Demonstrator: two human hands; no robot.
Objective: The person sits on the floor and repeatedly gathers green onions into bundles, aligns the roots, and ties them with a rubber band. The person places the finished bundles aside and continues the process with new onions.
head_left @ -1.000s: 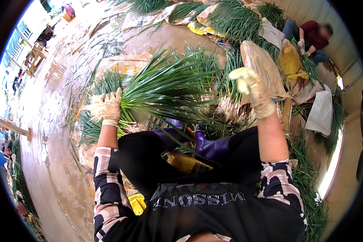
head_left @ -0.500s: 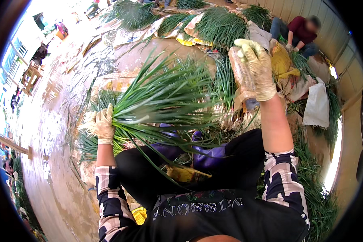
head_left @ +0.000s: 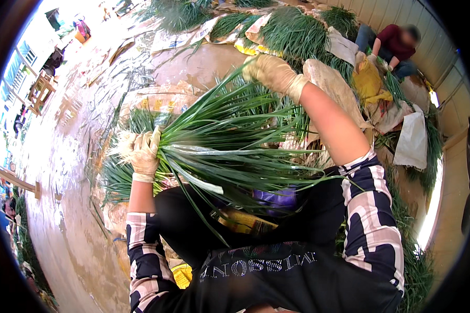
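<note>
My left hand (head_left: pixel 144 152), in a pale glove, is closed around the white root end of a bunch of green onions (head_left: pixel 224 135). The long leaves fan out to the right over my knees. At the top of the fan, my gloved right hand (head_left: pixel 274 76) has its fingers bent together at the tip of a raised green onion leaf (head_left: pixel 225 83); the fingertips are partly hidden. More green onions (head_left: pixel 121 182) lie on the ground beneath my left hand. A purple boot (head_left: pixel 274 201) shows partly under the leaves.
Heaps of green onions (head_left: pixel 292 34) lie on sacks at the back. A beige sack (head_left: pixel 331 88) stands beyond my right forearm, near a yellow sack (head_left: pixel 368 83). At the far right another person (head_left: pixel 394 44) sits by a metal wall. Wet floor (head_left: pixel 62 229) stretches out on the left.
My right hand has come left and slightly down, from above the beige sack to the bunch's upper leaves. The bunch in my left hand has shifted a little right, its leaves spreading wider.
</note>
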